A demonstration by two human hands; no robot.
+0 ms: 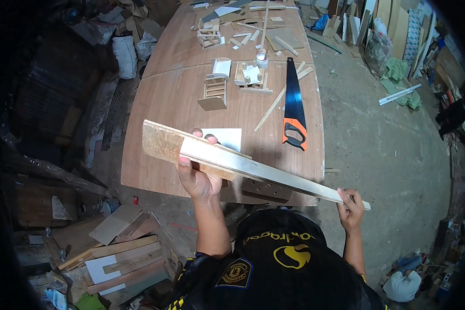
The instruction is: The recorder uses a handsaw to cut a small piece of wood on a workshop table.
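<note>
My left hand [200, 182] is closed round a short, wide wooden board [161, 142] and the near part of a long pale wood strip [263, 170] lying along it. The strip slants down to the right, above the table's front edge. Near its far right end, my right hand [352, 207] grips it between thumb and fingers. Below the board a white sheet [231, 136] lies partly hidden on the wooden table [155, 170]. A handsaw [293, 93] with an orange and black handle rests on the table's right side.
Small wooden furniture models [215, 96] stand mid-table, near a jar [262, 60] with a stick upright in it. Thin strips and offcuts [243, 39] cover the far end. Stacked boards [124, 258] lie on the floor at lower left. Panels and bags [380, 57] line the right.
</note>
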